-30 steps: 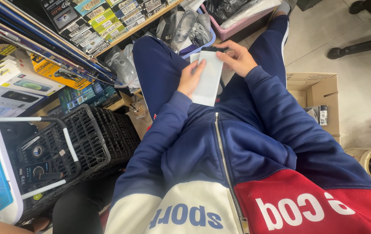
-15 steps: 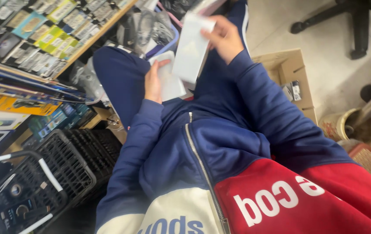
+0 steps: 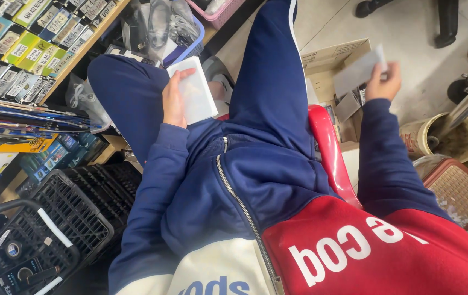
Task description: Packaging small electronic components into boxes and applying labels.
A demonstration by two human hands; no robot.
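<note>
I sit on a red plastic chair [image 3: 329, 153] in a blue, red and white jacket. My left hand [image 3: 173, 97] holds a flat white box [image 3: 197, 97] against my left thigh. My right hand [image 3: 382, 81] is stretched out to the right and grips a thin white sheet or box lid [image 3: 357, 71] over an open cardboard box [image 3: 335, 57] on the floor.
A wooden shelf of small packaged items [image 3: 31, 38] runs along the left. Black plastic baskets [image 3: 64, 218] stand at lower left. A blue basket of bagged cables [image 3: 168, 27] sits ahead. A bucket [image 3: 442, 139] and a woven tray [image 3: 461, 191] lie to the right.
My two hands were together on the white box; the right hand has lifted a white piece away and swung it out to the right over the cardboard box. The left hand keeps the box.
</note>
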